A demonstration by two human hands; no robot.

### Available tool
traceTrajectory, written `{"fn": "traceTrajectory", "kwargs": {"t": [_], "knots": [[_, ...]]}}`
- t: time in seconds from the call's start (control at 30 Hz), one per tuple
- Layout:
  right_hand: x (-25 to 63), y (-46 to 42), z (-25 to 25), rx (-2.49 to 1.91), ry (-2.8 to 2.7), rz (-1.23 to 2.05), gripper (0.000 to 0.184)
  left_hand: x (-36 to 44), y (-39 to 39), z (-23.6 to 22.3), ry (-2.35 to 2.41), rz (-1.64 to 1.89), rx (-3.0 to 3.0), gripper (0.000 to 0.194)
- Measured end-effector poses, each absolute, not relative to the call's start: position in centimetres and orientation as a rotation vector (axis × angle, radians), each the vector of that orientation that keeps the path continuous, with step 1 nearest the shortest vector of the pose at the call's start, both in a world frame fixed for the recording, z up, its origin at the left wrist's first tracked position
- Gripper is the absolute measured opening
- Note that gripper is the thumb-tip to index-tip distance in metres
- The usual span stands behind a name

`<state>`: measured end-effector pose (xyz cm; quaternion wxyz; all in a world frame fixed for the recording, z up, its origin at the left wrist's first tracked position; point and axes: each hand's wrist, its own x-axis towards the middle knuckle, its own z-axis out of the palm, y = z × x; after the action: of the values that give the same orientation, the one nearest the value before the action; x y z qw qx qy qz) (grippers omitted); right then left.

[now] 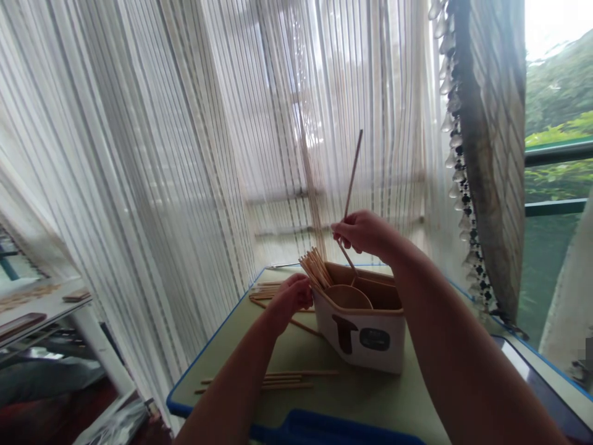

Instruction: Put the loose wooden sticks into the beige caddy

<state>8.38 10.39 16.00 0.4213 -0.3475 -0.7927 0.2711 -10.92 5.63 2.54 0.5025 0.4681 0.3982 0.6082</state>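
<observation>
Bright backlight through curtains, wide-angle edge distortion.

The box is white on its front with a tan rim and inside, and bears a dark brown T-shaped mark beside a black rounded label. Inside the box lies a brown wooden spoon; pale wooden chopsticks lean at the box's left corner. The table under the box is dull green, edged in bright blue. Behind the box hangs a white curtain with fine vertical stripes; right of it, a brown striped drape trimmed with black and clear beads.
</observation>
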Motion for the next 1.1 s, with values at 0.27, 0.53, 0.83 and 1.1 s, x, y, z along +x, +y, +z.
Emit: {"fn": "traceTrajectory", "kwargs": {"t": [0.27, 0.53, 0.83, 1.1], "knots": [[7.9, 10.6, 15.5, -1.033, -2.184, 0.559, 0.032, -10.6, 5.4, 2.6, 0.989, 1.48, 1.143, 0.033], [7.0, 10.3, 15.2, -1.024, -2.208, 0.528, 0.045, -10.5, 5.3, 2.7, 0.988, 1.476, 1.146, 0.035], [6.5, 9.2, 15.3, -1.09, -2.309, 0.515, 0.047, -10.6, 5.3, 2.6, 1.01, 1.457, 1.152, 0.034], [6.8, 10.4, 14.7, -1.045, -2.416, 0.389, 0.043, -10.9, 5.5, 2.5, 1.014, 1.433, 1.182, 0.025]]}}
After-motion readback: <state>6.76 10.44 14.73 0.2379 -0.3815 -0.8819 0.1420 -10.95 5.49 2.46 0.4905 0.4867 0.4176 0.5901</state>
